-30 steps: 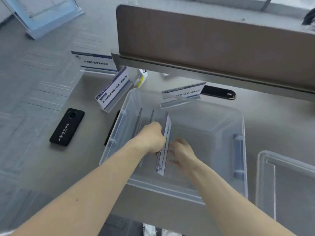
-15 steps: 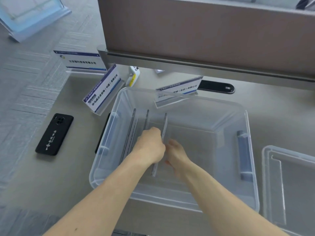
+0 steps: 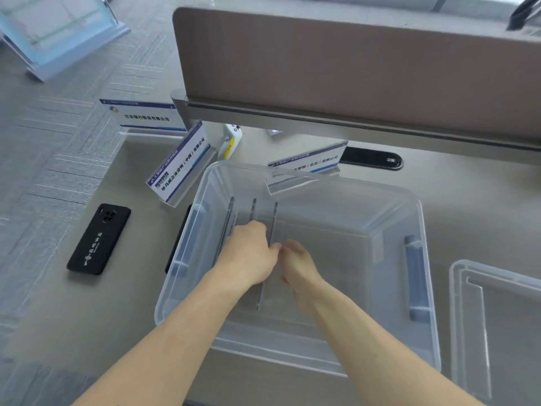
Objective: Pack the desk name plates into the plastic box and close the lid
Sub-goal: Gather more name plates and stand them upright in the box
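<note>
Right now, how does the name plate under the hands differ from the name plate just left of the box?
The name plate under the hands stands edge-on inside the plastic box, its face unreadable. The name plate left of the box stands outside on the desk, its printed face showing. Both are clear stands.

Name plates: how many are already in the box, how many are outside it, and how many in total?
In the box, standing on edge: 3
Outside, on the desk: 3
Total: 6
</note>
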Available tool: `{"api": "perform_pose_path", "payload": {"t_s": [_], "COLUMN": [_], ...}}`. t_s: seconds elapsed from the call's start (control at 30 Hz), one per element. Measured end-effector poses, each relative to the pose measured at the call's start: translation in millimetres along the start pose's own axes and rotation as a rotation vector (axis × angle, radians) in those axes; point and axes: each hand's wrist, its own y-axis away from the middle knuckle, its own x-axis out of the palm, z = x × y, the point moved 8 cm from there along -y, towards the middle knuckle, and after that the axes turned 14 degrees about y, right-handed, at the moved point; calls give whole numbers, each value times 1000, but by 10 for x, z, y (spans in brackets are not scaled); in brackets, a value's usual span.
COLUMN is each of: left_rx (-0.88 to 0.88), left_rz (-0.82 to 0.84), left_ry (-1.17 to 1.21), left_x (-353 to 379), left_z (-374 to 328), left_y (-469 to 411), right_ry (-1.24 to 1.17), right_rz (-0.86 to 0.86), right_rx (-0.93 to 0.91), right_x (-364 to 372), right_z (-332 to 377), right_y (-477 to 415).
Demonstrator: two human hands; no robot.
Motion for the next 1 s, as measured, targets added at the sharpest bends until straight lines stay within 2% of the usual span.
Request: {"api": "perform_pose_path", "payload": {"t_s": [0.07,0.23,0.43,0.6,0.7,0.83,1.0], "left_rx": [25,220,339,400,380,323,223], "left_rz": [-65,-317,-435,-515,-501,-421,-236], "left_ry": [91,303,384,483,519,453,252], "left_x": [-234,-1036,-1758,-2217,-2306,-2155,-1629], "left_z": [-160,-924,-1823,-2186,-2178,-2011,-1585], "left_y": [58,344,525,452,299,-68,-735], "right_ry": [-26,-66,-86,-135,-184,-68,152], "right_rz": [-67,-159,-252,-326,-363,-404,-371], "right_rx": [-65,-279,-513,-628,-671,-660,-433], "right_x": [-225,-840,-1718,-2221,-2334,-2307,-2158], "right_z": [174,986,2107,2600,2678,2624,2188], "right_y": [95,627,1323,1562,1506,1115,171]}}
